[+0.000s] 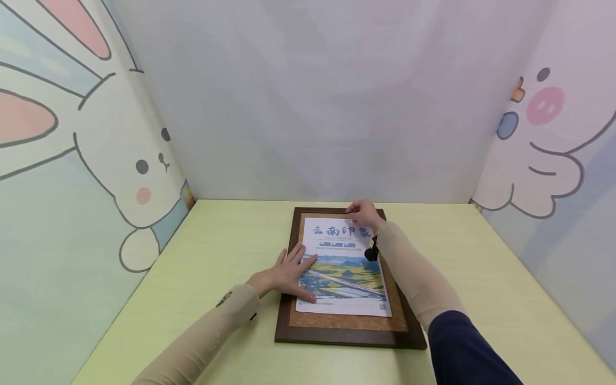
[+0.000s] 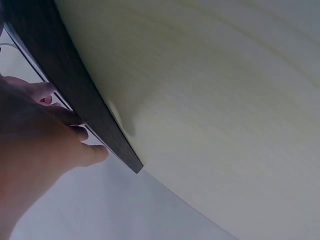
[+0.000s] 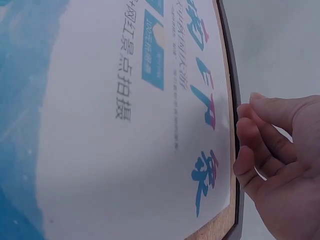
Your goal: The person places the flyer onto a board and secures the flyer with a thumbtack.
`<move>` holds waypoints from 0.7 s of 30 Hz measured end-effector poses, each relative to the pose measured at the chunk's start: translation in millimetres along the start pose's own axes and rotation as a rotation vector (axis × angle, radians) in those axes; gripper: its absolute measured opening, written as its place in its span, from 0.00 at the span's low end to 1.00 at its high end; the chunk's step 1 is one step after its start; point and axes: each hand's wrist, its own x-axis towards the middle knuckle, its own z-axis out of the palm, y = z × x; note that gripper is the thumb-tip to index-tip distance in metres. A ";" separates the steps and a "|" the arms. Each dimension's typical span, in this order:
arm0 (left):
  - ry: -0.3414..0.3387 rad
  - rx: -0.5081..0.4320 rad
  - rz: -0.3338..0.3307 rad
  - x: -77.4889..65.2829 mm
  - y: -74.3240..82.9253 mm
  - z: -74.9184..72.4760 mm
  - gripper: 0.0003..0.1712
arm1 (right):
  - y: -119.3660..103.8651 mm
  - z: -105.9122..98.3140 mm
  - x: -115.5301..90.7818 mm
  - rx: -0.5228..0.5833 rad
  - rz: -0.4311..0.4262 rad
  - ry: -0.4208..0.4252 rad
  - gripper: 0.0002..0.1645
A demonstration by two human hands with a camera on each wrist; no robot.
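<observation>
A printed poster with large blue characters and a landscape picture lies on a cork board in a dark wooden frame. My left hand rests with spread fingers across the poster's left edge and the frame's left side. In the left wrist view, that hand appears behind the dark frame. At the poster's top edge is my right hand, fingers bent. The right wrist view shows thumb and forefinger tips of that hand close together beside the frame; I cannot tell whether they pinch something small.
The board lies on a pale yellow-green table. A plain light curtain hangs behind it. Side panels carry a cartoon rabbit on the left and a white cartoon figure on the right.
</observation>
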 end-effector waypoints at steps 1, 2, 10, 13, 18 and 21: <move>-0.001 0.000 -0.001 0.0 0.4 -0.1 0.64 | -0.5 0.9 0.7 -0.008 -0.005 0.001 0.11; -0.003 -0.001 -0.002 -0.1 0.9 -0.4 0.64 | -1.0 1.7 1.5 -0.020 -0.015 -0.001 0.10; -0.018 0.011 -0.019 0.3 2.5 -1.8 0.63 | -4.2 9.0 7.9 -0.062 -0.024 -0.021 0.09; -0.024 0.014 -0.025 0.4 3.1 -2.3 0.63 | -4.6 11.9 10.2 -0.084 -0.034 -0.032 0.10; -0.029 0.004 -0.031 -0.1 5.3 -3.7 0.63 | -6.2 16.0 12.0 -0.115 -0.064 -0.044 0.09; -0.031 0.001 -0.036 -0.3 6.2 -4.4 0.63 | -7.3 18.1 13.5 -0.118 -0.074 -0.055 0.08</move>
